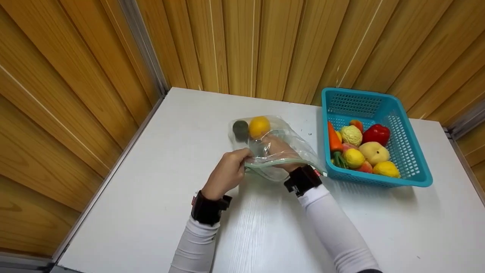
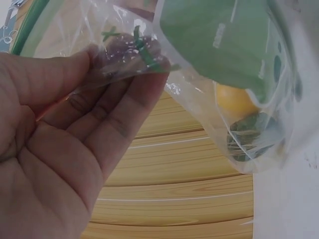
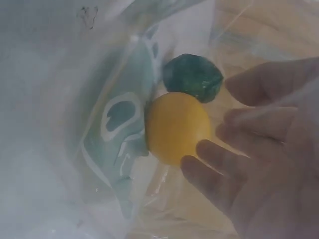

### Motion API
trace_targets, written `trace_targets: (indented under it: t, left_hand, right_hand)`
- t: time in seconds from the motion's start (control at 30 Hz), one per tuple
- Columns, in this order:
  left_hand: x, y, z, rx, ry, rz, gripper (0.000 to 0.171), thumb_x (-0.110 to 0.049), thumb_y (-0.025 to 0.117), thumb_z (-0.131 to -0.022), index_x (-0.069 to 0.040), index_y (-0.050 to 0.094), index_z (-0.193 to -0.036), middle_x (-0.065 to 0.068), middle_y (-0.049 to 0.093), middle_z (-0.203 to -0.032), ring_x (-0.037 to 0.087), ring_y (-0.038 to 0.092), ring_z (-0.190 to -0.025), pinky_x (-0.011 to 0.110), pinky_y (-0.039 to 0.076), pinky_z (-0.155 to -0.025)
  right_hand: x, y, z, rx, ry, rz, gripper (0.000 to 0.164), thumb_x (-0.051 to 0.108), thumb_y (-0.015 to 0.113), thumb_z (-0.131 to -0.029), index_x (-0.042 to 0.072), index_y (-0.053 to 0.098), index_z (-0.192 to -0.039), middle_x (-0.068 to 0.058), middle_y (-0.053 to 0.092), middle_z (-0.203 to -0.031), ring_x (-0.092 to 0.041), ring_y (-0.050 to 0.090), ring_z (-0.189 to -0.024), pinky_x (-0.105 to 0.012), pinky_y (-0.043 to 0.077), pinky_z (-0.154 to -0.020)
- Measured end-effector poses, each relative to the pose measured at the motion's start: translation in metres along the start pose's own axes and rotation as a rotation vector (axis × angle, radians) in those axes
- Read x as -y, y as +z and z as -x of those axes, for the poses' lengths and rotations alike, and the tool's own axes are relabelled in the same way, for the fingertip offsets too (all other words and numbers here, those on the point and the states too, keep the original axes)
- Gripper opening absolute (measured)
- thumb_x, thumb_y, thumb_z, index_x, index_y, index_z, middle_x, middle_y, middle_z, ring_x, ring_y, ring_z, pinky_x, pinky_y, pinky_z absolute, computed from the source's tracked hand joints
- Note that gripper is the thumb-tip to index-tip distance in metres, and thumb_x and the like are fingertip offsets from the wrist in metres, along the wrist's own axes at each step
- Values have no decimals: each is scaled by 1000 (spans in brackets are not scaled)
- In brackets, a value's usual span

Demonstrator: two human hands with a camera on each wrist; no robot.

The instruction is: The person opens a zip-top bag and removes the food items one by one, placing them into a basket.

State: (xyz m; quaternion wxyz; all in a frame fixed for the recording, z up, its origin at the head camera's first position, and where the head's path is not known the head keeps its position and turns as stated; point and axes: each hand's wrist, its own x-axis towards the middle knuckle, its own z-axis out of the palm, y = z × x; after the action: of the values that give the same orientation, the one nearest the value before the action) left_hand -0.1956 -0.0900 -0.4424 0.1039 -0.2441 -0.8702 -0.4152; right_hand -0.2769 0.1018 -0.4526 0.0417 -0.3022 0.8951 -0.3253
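A clear zip bag (image 1: 265, 163) with a green zip edge lies on the white table, its mouth toward me. Inside, at the far end, an orange (image 1: 259, 127) sits against a dark green, round fruit (image 1: 240, 130). My left hand (image 1: 226, 172) pinches the bag's edge near the left of the mouth, between thumb and fingers. Through the mouth reaches my right hand (image 1: 281, 149), in the bag past the wrist. In the right wrist view its fingers (image 3: 209, 181) are spread and loosely bent, with fingertips right at the orange and the thumb near the green fruit.
On the right stands a teal basket (image 1: 354, 104), close to the bag's right corner. It holds a carrot (image 1: 334, 138), a red pepper (image 1: 376, 134), lemons (image 1: 354, 158) and several other pieces. Wood-look panels (image 1: 242, 49) rise behind the table (image 1: 151, 182) and along its left side.
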Motion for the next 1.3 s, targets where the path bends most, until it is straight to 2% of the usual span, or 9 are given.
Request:
trace_targets:
  t: [0.17, 0.27, 0.33, 0.43, 0.67, 0.9, 1.07, 1.17, 1.3]
  left_hand:
    - [1, 0, 0, -16, 22, -8, 25, 16, 51, -93, -3, 67, -94, 5, 69, -89, 13, 60, -80, 30, 54, -73]
    - [1, 0, 0, -23, 33, -7, 24, 16, 51, -94, -3, 66, -93, 5, 68, -88, 13, 60, -79, 31, 53, -71]
    - [1, 0, 0, -23, 30, -6, 23, 15, 51, -94, -3, 66, -93, 5, 69, -89, 13, 60, -79, 31, 53, -71]
    - [2, 0, 0, -25, 29, -7, 22, 14, 52, -95, -3, 66, -93, 5, 69, -90, 12, 59, -79, 31, 53, -71]
    - [2, 0, 0, -31, 26, -6, 19, 13, 55, -95, -3, 64, -90, 3, 64, -84, 12, 56, -76, 32, 52, -69]
    - [1, -2, 1, -27, 23, -12, 19, 13, 54, -95, -2, 66, -92, 5, 68, -87, 12, 59, -78, 32, 55, -72]
    - [0, -2, 1, -27, 18, -32, 18, 12, 54, -96, -2, 64, -91, 5, 66, -85, 13, 57, -77, 32, 54, -70]
    - [0, -3, 0, -28, 21, -26, 18, 12, 54, -96, -1, 66, -93, 6, 69, -88, 13, 60, -79, 33, 56, -72]
    - [0, -3, 0, -28, 21, -18, 20, 13, 53, -95, 0, 68, -96, 8, 72, -92, 15, 63, -82, 34, 57, -74]
  right_hand:
    - [-1, -1, -9, 1, 36, 94, 60, 6, 78, -80, -4, 58, -137, -26, 46, -154, -40, 43, -144, -49, 32, -120]
    - [-3, 1, -16, -12, 25, 133, 62, -3, 71, -81, -9, 53, -141, -29, 41, -156, -43, 36, -147, -49, 29, -122]
    - [-4, 5, -19, -22, 20, 142, 68, -4, 69, -83, -12, 46, -146, -31, 35, -159, -45, 28, -151, -50, 24, -124]
    - [-4, 9, -23, -40, 10, 158, 69, -3, 64, -87, -14, 39, -150, -31, 31, -161, -47, 26, -151, -52, 22, -124]
    - [3, 10, -34, -97, 4, 319, 58, 2, 62, -90, -11, 49, -145, -28, 39, -158, -48, 32, -148, -54, 25, -123]
    - [4, 17, -39, -93, -18, 488, 51, 10, 60, -97, -7, 52, -144, -24, 48, -154, -41, 37, -148, -53, 28, -122]
    - [2, 18, -47, -73, 31, 532, 51, 7, 59, -93, -5, 54, -142, -23, 50, -151, -41, 38, -146, -52, 30, -121]
    - [0, 16, -50, -46, 80, 613, 48, 6, 58, -91, -4, 58, -137, -26, 53, -141, -46, 45, -134, -53, 41, -111]
    - [-5, 13, -51, -28, 213, 540, 47, 8, 61, -92, -3, 57, -138, -23, 47, -138, -42, 47, -125, -50, 47, -104]
